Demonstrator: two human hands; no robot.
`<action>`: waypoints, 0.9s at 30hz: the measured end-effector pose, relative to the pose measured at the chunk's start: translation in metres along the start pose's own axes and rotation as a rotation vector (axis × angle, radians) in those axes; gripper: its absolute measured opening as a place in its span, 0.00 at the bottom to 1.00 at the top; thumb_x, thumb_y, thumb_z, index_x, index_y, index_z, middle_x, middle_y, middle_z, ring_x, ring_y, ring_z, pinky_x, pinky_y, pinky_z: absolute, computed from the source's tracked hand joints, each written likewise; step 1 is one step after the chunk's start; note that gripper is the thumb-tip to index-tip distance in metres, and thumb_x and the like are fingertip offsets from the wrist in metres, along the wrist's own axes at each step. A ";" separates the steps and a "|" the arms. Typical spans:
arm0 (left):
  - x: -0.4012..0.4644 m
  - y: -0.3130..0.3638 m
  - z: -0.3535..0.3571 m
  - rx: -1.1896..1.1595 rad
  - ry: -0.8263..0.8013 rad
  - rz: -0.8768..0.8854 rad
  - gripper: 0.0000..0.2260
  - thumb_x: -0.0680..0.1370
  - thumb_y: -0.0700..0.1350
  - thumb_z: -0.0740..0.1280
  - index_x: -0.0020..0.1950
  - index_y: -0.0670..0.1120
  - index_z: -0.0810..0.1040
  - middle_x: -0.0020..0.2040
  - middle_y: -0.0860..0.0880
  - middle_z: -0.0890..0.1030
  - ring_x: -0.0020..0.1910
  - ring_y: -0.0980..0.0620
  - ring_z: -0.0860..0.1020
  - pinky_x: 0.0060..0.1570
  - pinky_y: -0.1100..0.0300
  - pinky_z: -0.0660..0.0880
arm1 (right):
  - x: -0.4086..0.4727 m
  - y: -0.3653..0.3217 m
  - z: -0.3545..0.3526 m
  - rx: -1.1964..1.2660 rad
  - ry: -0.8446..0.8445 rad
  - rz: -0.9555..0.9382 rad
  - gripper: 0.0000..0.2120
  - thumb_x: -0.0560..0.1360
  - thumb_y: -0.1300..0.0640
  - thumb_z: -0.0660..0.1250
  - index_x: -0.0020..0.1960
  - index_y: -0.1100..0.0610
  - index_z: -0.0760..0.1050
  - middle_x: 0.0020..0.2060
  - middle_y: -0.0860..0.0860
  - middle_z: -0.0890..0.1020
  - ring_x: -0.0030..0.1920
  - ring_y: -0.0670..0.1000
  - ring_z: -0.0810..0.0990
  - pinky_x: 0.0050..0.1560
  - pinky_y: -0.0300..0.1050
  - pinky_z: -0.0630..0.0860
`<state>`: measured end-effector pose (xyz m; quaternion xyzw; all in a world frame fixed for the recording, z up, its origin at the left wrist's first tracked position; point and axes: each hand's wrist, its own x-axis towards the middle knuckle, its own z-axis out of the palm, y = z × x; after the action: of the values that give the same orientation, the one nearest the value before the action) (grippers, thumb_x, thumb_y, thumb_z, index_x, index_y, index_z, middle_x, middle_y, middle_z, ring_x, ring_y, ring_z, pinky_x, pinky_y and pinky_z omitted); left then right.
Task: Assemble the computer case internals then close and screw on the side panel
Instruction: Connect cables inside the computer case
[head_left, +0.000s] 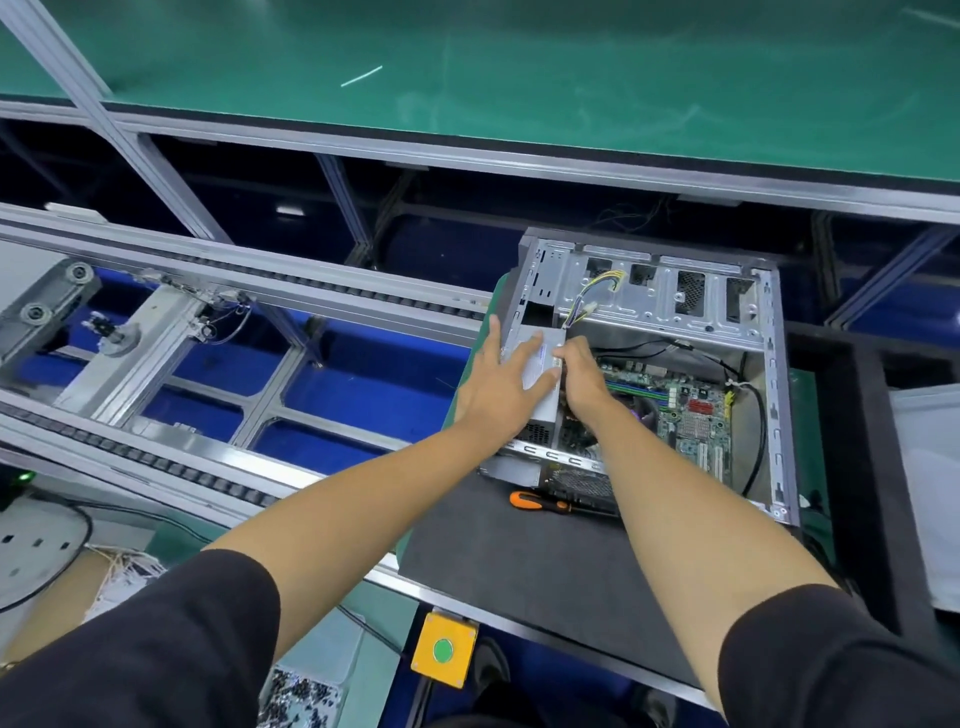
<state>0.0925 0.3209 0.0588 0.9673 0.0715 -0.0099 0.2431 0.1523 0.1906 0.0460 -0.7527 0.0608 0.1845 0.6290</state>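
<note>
An open grey computer case (675, 296) lies on its side on a dark mat (519, 561), its green motherboard (691, 421) exposed. A silver power supply (545, 400) sits in the case's left corner, with yellow and black wires (592, 296) running from it. My left hand (501, 384) lies flat on top of the power supply, fingers spread and straight. My right hand (579, 371) grips the power supply's right edge with curled fingers.
An orange-handled screwdriver (550, 503) lies on the mat just in front of the case. A conveyor frame (208, 332) runs to the left. A yellow box with a green button (443, 649) hangs below the bench edge. Small screws (296, 696) fill a tray at bottom left.
</note>
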 end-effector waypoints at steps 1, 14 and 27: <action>0.002 0.000 0.001 0.084 0.035 0.078 0.29 0.80 0.71 0.52 0.78 0.62 0.62 0.82 0.58 0.39 0.82 0.51 0.47 0.67 0.49 0.69 | -0.001 -0.001 0.001 0.001 0.009 0.005 0.08 0.76 0.48 0.58 0.43 0.52 0.63 0.42 0.50 0.70 0.44 0.51 0.68 0.45 0.50 0.65; 0.054 -0.013 -0.011 0.399 0.008 0.647 0.28 0.82 0.63 0.49 0.64 0.41 0.71 0.64 0.43 0.72 0.66 0.43 0.69 0.76 0.47 0.56 | 0.009 0.011 -0.001 -0.016 -0.007 -0.056 0.11 0.72 0.44 0.57 0.44 0.52 0.61 0.40 0.48 0.65 0.40 0.49 0.64 0.43 0.50 0.62; 0.064 -0.012 -0.032 0.487 -0.337 0.659 0.56 0.67 0.82 0.56 0.76 0.37 0.57 0.76 0.38 0.58 0.78 0.40 0.53 0.79 0.44 0.39 | 0.016 0.009 0.006 0.325 0.050 0.122 0.19 0.77 0.44 0.57 0.53 0.59 0.73 0.43 0.54 0.77 0.42 0.52 0.75 0.45 0.49 0.71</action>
<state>0.1539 0.3553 0.0776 0.9524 -0.2859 -0.1057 0.0065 0.1629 0.1964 0.0316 -0.6405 0.1507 0.1913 0.7283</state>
